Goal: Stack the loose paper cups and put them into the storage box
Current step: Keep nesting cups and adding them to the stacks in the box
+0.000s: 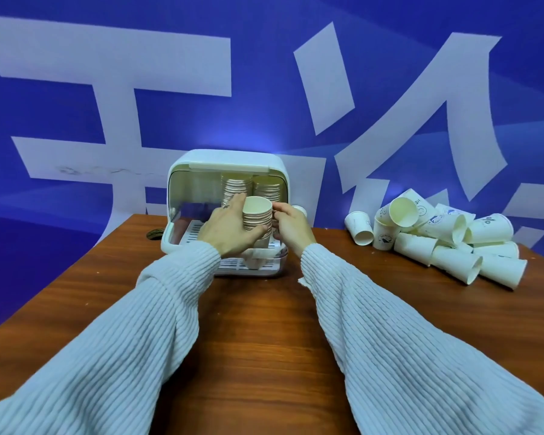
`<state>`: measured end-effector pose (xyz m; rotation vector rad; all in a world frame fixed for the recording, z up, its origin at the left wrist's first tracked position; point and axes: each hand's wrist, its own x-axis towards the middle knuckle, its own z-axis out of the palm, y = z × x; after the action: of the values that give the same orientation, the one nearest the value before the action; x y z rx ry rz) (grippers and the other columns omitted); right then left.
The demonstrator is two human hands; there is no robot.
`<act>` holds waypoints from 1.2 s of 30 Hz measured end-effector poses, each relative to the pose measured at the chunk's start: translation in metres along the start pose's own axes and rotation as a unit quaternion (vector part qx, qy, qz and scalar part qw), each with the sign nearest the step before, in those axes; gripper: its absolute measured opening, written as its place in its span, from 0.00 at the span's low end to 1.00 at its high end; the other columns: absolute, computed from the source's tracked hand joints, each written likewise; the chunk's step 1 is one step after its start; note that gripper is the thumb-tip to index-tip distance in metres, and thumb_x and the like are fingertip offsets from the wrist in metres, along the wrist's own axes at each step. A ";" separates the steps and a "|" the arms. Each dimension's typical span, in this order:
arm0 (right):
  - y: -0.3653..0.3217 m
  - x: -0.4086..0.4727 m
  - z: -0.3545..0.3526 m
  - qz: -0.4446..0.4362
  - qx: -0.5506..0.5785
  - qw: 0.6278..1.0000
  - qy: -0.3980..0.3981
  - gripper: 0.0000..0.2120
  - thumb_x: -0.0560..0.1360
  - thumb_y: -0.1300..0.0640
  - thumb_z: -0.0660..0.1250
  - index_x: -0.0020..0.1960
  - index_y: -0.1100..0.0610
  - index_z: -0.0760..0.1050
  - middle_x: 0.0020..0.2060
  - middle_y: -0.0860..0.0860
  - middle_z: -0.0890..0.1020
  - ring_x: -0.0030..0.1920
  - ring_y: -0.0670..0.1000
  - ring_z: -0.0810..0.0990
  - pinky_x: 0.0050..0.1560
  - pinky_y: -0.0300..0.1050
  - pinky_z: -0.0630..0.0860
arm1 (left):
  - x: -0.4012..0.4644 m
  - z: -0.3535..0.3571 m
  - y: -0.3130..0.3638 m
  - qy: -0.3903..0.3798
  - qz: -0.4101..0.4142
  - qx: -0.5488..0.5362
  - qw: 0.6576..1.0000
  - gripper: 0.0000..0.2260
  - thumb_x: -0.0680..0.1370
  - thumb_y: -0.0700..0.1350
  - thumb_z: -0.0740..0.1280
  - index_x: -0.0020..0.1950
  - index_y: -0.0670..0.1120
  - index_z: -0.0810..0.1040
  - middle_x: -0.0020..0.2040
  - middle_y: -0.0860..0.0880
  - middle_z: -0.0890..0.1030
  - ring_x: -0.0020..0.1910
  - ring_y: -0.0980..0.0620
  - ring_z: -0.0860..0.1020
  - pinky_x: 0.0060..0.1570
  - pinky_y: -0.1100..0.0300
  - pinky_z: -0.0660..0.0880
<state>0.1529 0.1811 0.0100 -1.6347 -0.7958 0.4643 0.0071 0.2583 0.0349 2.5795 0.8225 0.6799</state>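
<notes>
A white storage box (274, 166) stands open at the far middle of the wooden table, its lid raised. Two tall stacks of paper cups (237, 183) stand inside at the back. In the box's opening I hold another upright stack of cups (257, 215) over the slotted tray. My left hand (230, 230) grips this stack from the left, fingers wrapped round its lower part. My right hand (291, 226) holds it from the right, fingers curled at the rims. A heap of loose white paper cups (437, 237) lies at the right.
The brown table (258, 324) stretches toward me between my sleeved forearms. A round cable hole (154, 234) sits left of the box. A blue wall with large white characters rises right behind the table. The loose cups reach close to the right edge.
</notes>
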 end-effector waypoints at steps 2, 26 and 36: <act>-0.009 -0.012 -0.003 -0.008 -0.013 1.000 -0.005 0.17 0.72 0.52 0.60 0.55 0.40 0.82 0.59 0.50 0.85 0.61 0.55 0.82 0.67 0.56 0.77 | 0.003 -0.002 0.002 -0.006 0.007 0.006 1.000 0.32 0.73 0.64 0.66 0.70 0.48 0.64 0.68 0.43 0.76 0.64 0.37 0.75 0.56 0.46 0.75; 0.042 -0.026 -0.163 -0.017 -0.435 0.858 0.273 0.15 0.78 0.53 0.64 0.63 0.45 0.81 0.77 0.51 0.68 0.79 0.57 0.62 0.76 0.54 0.59 | -0.053 0.123 0.097 0.222 0.163 -0.160 0.948 0.22 0.74 0.46 0.68 0.69 0.45 0.75 0.69 0.46 0.73 0.71 0.43 0.68 0.75 0.50 0.62; 0.060 -0.019 -0.212 -0.090 -0.467 0.840 0.262 0.15 0.80 0.55 0.62 0.63 0.55 0.82 0.61 0.53 0.83 0.72 0.59 0.70 0.73 0.57 0.64 | -0.062 0.136 0.094 0.107 0.145 -0.167 0.969 0.25 0.76 0.50 0.67 0.73 0.49 0.71 0.72 0.50 0.69 0.72 0.50 0.67 0.73 0.51 0.65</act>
<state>0.2997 0.0163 -0.0039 -2.3850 -0.7754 -0.6165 0.0778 0.1235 -0.0551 2.3607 0.3480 1.0961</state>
